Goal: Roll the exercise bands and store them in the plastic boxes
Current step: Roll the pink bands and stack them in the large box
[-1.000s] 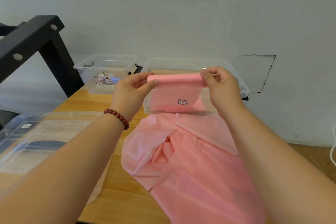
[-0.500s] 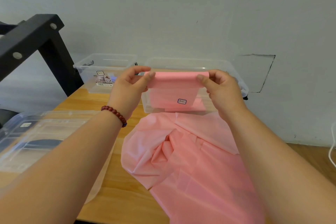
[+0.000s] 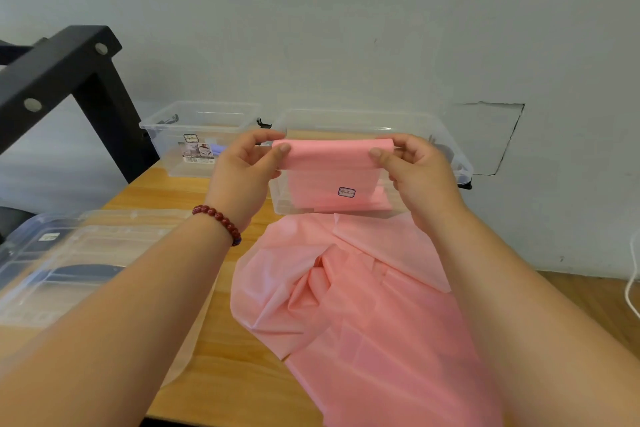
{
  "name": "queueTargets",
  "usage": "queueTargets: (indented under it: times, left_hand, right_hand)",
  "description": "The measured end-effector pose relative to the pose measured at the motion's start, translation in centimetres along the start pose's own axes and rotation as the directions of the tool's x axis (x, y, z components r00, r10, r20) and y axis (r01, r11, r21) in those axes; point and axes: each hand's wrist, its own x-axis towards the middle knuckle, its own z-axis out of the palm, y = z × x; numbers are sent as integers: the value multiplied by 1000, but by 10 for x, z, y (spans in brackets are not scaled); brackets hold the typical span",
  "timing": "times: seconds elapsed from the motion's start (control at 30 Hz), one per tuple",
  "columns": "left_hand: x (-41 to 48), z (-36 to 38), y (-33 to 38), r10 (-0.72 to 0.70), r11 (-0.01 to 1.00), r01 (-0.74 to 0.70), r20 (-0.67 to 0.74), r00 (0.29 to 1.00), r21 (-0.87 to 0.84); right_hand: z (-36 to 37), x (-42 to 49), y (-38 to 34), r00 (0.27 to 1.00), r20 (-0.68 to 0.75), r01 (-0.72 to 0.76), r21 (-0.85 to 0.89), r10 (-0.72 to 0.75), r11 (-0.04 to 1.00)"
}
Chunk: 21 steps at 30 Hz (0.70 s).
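A long pink exercise band [image 3: 363,305] lies crumpled on the wooden table and trails toward me. Its far end is a flat roll [image 3: 329,154] held up in the air in front of a clear plastic box [image 3: 446,146]. My left hand [image 3: 242,170] pinches the roll's left end, thumb on the near face. My right hand [image 3: 415,170] pinches the right end the same way. A small label sticker shows on the hanging pink sheet under the roll. A second clear box [image 3: 194,135] stands further left, by the wall.
A clear lidded box [image 3: 59,260] with something dark inside sits at the near left. A black metal frame [image 3: 69,73] slants across the upper left. A white cable [image 3: 633,284] hangs at the right edge. The grey wall stands close behind the boxes.
Both hands have turned the roll slightly and dropped a little; the rolled end looks flatter and wider. The loose band on the table has hardly shifted.
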Motion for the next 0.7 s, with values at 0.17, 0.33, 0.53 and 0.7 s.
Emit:
queueTargets:
  times: [0.17, 0.33, 0.53, 0.7]
  left_hand:
    - [-1, -4, -1, -7, 1000, 6, 62, 998, 17]
    - [1, -2, 1, 6, 1000, -7, 33, 999, 20]
    - [2, -1, 2, 27, 999, -28, 44, 999, 24]
    - [2, -2, 3, 40, 995, -41, 18, 999, 90]
  right_hand:
    - [-2, 3, -1, 997, -75, -5, -68, 0, 998]
    - [1, 6, -4, 995, -95, 6, -56, -11, 998]
    - [3, 6, -8, 993, -111, 41, -64, -48, 997]
    - [2, 4, -9, 994, -100, 38, -97, -48, 995]
